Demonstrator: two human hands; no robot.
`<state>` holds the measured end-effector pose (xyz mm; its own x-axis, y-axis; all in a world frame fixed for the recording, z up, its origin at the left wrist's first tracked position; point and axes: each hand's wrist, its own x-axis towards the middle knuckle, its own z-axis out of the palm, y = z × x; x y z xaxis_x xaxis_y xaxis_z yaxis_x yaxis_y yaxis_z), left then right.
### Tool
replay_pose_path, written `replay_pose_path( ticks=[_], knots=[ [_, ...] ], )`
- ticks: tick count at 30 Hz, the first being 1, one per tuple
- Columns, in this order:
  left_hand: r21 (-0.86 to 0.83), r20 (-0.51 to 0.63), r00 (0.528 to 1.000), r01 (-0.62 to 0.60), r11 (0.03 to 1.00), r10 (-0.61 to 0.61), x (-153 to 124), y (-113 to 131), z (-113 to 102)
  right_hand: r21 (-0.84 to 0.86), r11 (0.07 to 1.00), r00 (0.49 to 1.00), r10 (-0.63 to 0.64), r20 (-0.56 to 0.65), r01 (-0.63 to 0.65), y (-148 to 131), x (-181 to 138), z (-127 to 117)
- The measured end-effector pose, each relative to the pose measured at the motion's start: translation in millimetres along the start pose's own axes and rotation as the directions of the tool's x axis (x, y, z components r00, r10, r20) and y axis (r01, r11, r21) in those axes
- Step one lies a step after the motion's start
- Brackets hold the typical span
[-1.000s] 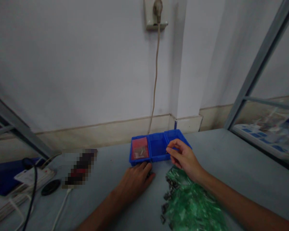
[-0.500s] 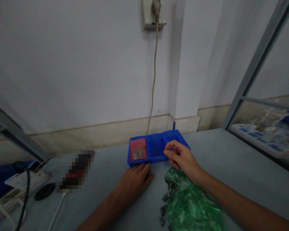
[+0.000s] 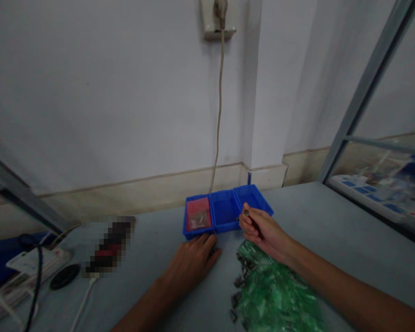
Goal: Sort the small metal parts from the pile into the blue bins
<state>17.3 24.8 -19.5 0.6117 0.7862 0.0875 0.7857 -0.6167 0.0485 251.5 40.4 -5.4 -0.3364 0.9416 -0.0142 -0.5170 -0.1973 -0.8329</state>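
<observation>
Three small blue bins (image 3: 228, 208) stand side by side on the grey table near the wall. The left bin holds a red bag with small parts (image 3: 198, 215). My left hand (image 3: 192, 259) lies palm down on the table just in front of the left bin, fingers loosely together. My right hand (image 3: 263, 230) hovers at the front edge of the right bin, fingers curled around a small dark part (image 3: 246, 213). A heap of green plastic bags with small dark parts (image 3: 275, 295) lies under my right forearm.
A power strip with cables (image 3: 31, 263) and a black round object (image 3: 64, 275) sit at the left. A cable (image 3: 218, 115) runs down the wall from a socket. A metal frame post (image 3: 363, 92) and a neighbouring table with blue trays stand at the right.
My right hand has turned and closed its fingers around a small dark part, drawing back slightly from the right bin. My left hand has stayed in place.
</observation>
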Motion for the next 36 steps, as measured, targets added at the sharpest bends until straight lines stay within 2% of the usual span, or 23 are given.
replay_pose_path(
  ticks=[2, 5, 8, 11, 16, 24, 26, 28, 32, 34, 36],
  knots=[
    [-0.007, -0.001, 1.000, 0.001, 1.000, -0.001, 0, 0, 1, 0.018, 1.000, 1.000, -0.001, -0.002, 0.001, -1, 0, 0],
    [-0.012, -0.006, 1.000, -0.004, 1.000, 0.004, 0, -1, 2, 0.006, 0.998, 0.995, -0.069, -0.070, 0.070, -3, 0, 1],
    [-0.008, -0.017, 1.000, -0.006, 1.000, 0.006, -1, -1, 2, -0.093, 0.984, 0.975, -0.165, -0.150, 0.153, -5, 1, 1],
    [-0.003, -0.017, 1.000, -0.002, 1.000, 0.002, -1, -1, 2, -0.251, 0.943, 0.947, -0.266, -0.178, 0.217, -4, 4, 0],
    [0.008, 0.000, 1.000, 0.001, 1.000, -0.001, -1, -1, 1, -0.508, 0.818, 0.909, -0.391, -0.143, 0.272, 2, 6, -5],
    [0.007, 0.004, 1.000, -0.001, 1.000, 0.001, -1, 0, 0, -0.674, 0.695, 0.922, -0.384, -0.055, 0.250, 8, 6, -10],
    [0.008, -0.006, 1.000, -0.006, 1.000, 0.006, -1, -1, 1, -0.754, 0.599, 0.913, -0.408, 0.004, 0.271, 7, 3, -8],
    [0.005, -0.016, 1.000, -0.008, 1.000, 0.008, -1, -1, 2, -0.864, 0.417, 0.912, -0.395, 0.106, 0.281, 5, -1, -5],
    [-0.005, -0.024, 1.000, -0.004, 1.000, 0.004, -1, -1, 4, -0.949, 0.034, 0.938, -0.166, 0.303, 0.313, 1, -14, -1],
    [-0.007, -0.023, 1.000, -0.003, 1.000, 0.002, -1, -1, 4, -0.921, -0.097, 0.923, -0.039, 0.382, 0.377, 2, -18, 0],
    [-0.012, -0.025, 1.000, 0.000, 1.000, 0.000, -1, -1, 5, -0.890, -0.186, 0.908, 0.050, 0.415, 0.417, 4, -21, -1]
  ],
)
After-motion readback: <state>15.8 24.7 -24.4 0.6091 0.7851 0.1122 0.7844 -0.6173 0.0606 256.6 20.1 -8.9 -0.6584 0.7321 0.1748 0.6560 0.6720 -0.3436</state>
